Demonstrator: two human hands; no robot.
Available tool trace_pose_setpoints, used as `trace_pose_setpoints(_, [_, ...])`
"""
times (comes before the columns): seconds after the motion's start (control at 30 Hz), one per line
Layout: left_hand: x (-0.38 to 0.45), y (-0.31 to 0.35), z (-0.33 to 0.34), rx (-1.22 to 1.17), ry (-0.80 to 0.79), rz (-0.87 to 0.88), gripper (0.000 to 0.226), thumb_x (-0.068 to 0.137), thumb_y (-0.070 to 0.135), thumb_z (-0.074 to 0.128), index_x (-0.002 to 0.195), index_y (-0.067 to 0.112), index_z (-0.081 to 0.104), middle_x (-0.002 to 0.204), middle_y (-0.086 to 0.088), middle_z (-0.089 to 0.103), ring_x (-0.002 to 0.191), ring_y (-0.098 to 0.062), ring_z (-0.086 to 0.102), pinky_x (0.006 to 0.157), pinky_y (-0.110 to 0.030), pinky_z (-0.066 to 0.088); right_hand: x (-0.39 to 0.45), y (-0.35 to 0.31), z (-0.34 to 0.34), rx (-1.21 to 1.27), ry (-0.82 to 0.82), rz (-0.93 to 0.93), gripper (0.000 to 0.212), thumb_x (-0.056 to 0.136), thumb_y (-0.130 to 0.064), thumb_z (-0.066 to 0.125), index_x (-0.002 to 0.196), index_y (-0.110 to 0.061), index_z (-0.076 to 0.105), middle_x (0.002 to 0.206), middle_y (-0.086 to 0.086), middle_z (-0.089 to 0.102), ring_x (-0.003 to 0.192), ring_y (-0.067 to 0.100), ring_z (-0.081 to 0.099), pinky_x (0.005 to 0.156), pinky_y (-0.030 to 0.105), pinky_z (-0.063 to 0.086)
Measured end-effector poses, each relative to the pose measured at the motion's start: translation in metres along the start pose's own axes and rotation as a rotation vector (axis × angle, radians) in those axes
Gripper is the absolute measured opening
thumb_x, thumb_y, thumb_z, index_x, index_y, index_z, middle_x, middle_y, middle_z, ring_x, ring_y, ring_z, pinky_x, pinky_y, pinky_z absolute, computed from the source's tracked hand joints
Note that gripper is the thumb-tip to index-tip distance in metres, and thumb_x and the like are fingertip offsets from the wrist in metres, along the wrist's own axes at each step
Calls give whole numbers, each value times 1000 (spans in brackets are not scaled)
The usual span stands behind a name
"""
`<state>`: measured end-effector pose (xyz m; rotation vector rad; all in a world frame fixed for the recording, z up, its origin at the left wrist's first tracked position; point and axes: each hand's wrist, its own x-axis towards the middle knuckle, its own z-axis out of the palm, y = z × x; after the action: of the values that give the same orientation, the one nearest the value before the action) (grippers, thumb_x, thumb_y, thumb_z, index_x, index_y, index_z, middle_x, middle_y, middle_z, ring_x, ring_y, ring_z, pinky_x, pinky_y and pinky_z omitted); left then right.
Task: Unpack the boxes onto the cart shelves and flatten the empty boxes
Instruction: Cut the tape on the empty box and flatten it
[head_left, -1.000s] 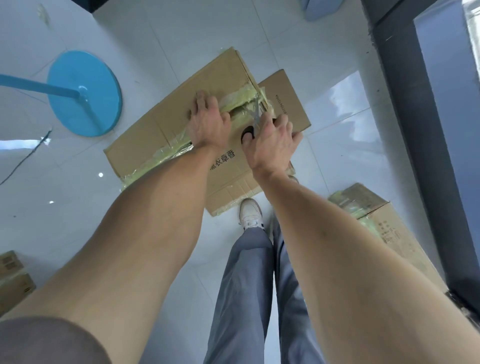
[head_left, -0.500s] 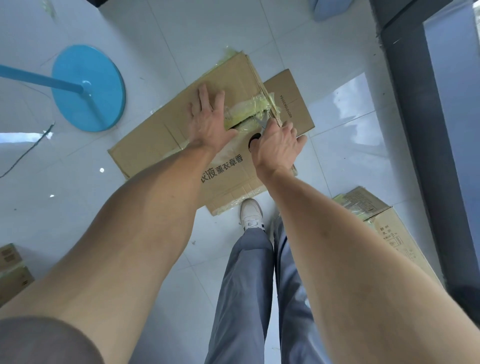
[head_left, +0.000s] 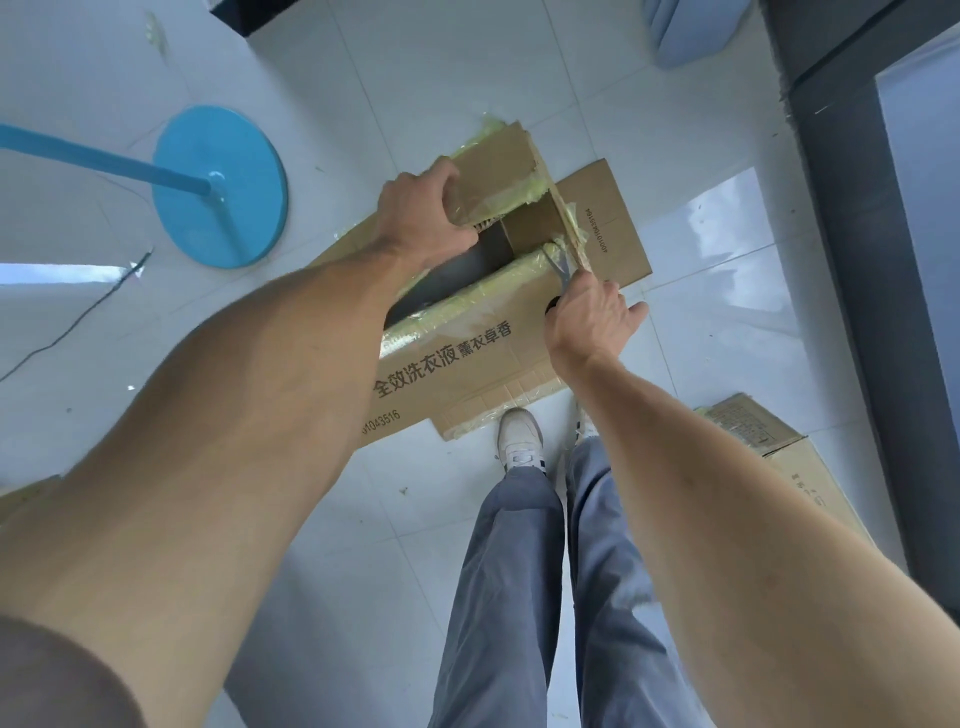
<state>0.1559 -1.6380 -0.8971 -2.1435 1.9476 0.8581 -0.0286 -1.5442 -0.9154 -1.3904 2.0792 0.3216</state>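
The left hand (head_left: 423, 215), which half a second ago lay flat with fingers spread on the taped seam, now has its fingers curled over the cut edge of the far top flap (head_left: 493, 166) and grips it, lifting it so that a dark gap (head_left: 457, 270) shows in the cardboard box (head_left: 467, 358) where the seam was closed before. The wrist bends down over the flap and the bare forearm runs back toward the lower left. The right hand (head_left: 589, 322) has moved toward the right end of the seam; its fingers are closed round the dark handle of a pair of scissors (head_left: 562, 273), whose grey blades point up into the yellowish tape (head_left: 498, 283) at the box's right corner, beside the end flap (head_left: 608, 223) that lies open on the floor. The little finger sticks out to the right, and the forearm stretches straight back toward the lower right. The box stands on the white tiled floor (head_left: 415, 73) just ahead of the person's white shoe (head_left: 519, 441) and grey trousers (head_left: 524, 597). A second cardboard box (head_left: 779, 447) sits near the right forearm, and a round blue stand base (head_left: 221, 187) lies well apart to the left.
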Motion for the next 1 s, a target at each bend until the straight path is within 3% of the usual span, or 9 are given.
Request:
trace_pose_setpoints(0.1, [-5, -4, -7, 44, -160, 63, 67, 71, 47, 78, 128, 20, 55, 117, -1, 67, 106, -25, 63, 95, -29, 44, -8, -4, 3, 3, 30, -7, 21, 93, -9, 40, 108, -17, 53, 92, 6, 50, 81, 25, 41, 93, 45, 33])
trace_pose_setpoints(0.2, [-22, -13, 4, -38, -74, -70, 72, 86, 56, 65, 142, 16, 46, 141, -8, 53, 128, -26, 50, 107, -36, 38, -26, -8, 8, 44, 120, -23, 24, 88, -12, 47, 111, -17, 51, 91, 5, 46, 81, 25, 38, 81, 41, 29])
trace_pose_setpoints(0.37, [-64, -70, 18, 79, 68, -362, 55, 96, 34, 55, 143, 10, 41, 138, -16, 49, 120, -33, 52, 97, -42, 45, -68, -3, 28, -51, 85, -363, 25, 88, -23, 56, 111, -16, 52, 95, 7, 54, 87, 28, 50, 83, 43, 34])
trace_pose_setpoints(0.47, [-92, -115, 27, 137, -7, -462, 70, 90, 42, 63, 147, 13, 34, 139, -18, 43, 121, -37, 48, 93, -46, 45, -83, -13, 46, -56, -36, -459, 28, 88, -23, 56, 115, -15, 53, 94, 8, 55, 89, 30, 54, 82, 42, 36])
trace_pose_setpoints(0.57, [-109, -156, 33, 182, -74, -502, 97, 77, 55, 73, 151, 15, 25, 151, -21, 29, 134, -39, 36, 102, -48, 40, -96, -32, 67, -33, -80, -430, 28, 88, -23, 56, 114, -13, 53, 97, 9, 59, 92, 30, 58, 84, 42, 39])
trace_pose_setpoints(0.7, [-104, -191, 42, 254, -156, -440, 129, 54, 67, 84, 153, 21, 15, 161, -26, 0, 150, -44, 5, 118, -56, 17, -116, -56, 97, -19, -118, -384, 33, 87, -25, 54, 119, -13, 53, 97, 9, 60, 89, 31, 59, 83, 40, 38])
trace_pose_setpoints(0.83, [-87, -215, 45, 357, -198, -297, 147, 46, 73, 83, 155, 28, -5, 161, -27, -10, 150, -44, -4, 118, -60, 12, -141, -77, 131, 45, -65, -228, 31, 87, -28, 54, 114, -13, 49, 94, 9, 60, 89, 31, 58, 76, 38, 29])
trace_pose_setpoints(0.93, [-76, -222, 39, 428, -218, -192, 148, 44, 78, 78, 153, 32, -11, 160, -27, 7, 147, -44, 15, 113, -60, 25, -154, -93, 152, 155, -11, -115, 30, 88, -29, 56, 112, -13, 49, 95, 9, 62, 98, 31, 57, 81, 40, 38])
trace_pose_setpoints(1.0, [-76, -224, 32, 430, -209, -135, 142, 39, 79, 73, 151, 35, -3, 147, -27, 29, 131, -43, 37, 98, -58, 42, -163, -104, 159, 219, 37, -36, 28, 88, -27, 58, 110, -13, 49, 88, 4, 58, 102, 32, 56, 82, 42, 41])
